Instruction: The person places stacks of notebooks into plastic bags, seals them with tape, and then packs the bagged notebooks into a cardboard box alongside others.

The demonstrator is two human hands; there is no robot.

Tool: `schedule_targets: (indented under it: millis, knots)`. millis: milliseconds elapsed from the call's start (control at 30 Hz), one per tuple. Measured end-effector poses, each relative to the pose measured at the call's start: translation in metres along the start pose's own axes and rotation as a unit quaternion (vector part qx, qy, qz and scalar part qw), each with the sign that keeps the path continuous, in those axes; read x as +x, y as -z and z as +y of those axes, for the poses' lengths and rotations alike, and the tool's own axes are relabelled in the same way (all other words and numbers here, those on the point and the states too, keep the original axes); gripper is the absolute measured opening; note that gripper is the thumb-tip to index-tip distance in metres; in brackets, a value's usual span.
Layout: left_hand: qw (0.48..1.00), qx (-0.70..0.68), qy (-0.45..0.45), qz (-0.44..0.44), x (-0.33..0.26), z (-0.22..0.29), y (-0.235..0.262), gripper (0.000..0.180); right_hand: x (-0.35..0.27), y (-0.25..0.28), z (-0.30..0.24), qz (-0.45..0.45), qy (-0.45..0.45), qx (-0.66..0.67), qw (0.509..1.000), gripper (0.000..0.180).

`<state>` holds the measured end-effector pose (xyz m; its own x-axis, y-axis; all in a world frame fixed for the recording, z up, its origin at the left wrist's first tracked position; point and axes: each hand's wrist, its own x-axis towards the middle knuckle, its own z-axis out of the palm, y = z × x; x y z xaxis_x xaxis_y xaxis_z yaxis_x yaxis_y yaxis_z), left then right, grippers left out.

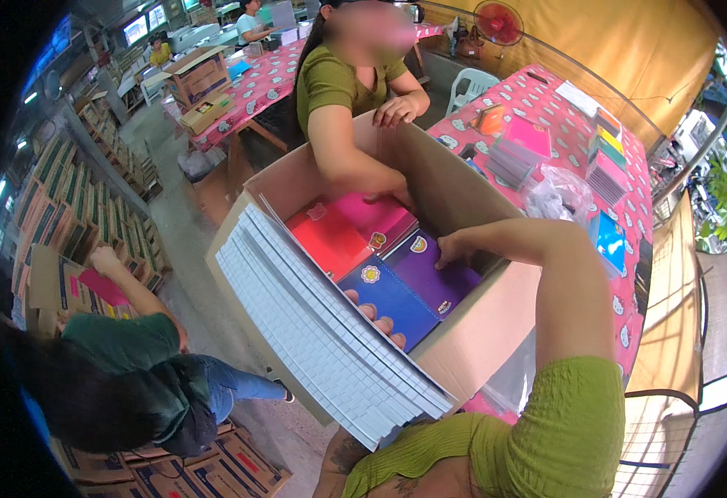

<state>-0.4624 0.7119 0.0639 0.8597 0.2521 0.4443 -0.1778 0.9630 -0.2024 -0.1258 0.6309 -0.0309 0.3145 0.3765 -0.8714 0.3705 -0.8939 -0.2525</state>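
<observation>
A large cardboard box (484,332) stands open before me, with notebooks lying inside. They are a red notebook (318,241), a pink notebook (372,217), a blue notebook (384,290) and a purple notebook (440,285), some with stickers. My right hand (456,247) reaches in and closes on the purple notebook's edge, its thumb on the cover and other fingers mostly hidden. A thick stack of white sheets (314,319) leans along the box's left side. My left hand (376,319) curls its fingertips over the stack's inner edge; its palm is hidden.
Opposite, a co-worker's hand (384,189) is inside the box, the other on its rim. A table with a pink patterned cover (579,116) holds notebook stacks and plastic bags (558,195). At left another person (123,349) handles a carton near stacked cartons (90,207).
</observation>
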Motion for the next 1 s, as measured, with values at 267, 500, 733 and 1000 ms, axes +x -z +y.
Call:
schedule_targets:
  millis: [267,500,733,1000]
  knots:
    - [0.999,0.008,-0.011,0.046,0.001,-0.007,-0.019,0.048,0.047,0.016,0.016,-0.114,-0.021,0.136,0.984,0.069]
    - [0.996,0.032,-0.034,0.079,-0.009,-0.009,-0.009,0.050,0.037,0.005,0.026,-0.091,-0.059,0.252,0.962,0.067]
    - [0.991,0.053,-0.056,0.111,-0.018,-0.011,0.006,0.051,0.039,0.001,0.031,-0.176,0.001,0.301,0.937,0.068]
    - [0.985,0.064,-0.093,0.133,-0.032,-0.011,0.019,0.053,0.006,-0.002,-0.010,0.004,-0.060,0.210,0.976,0.075]
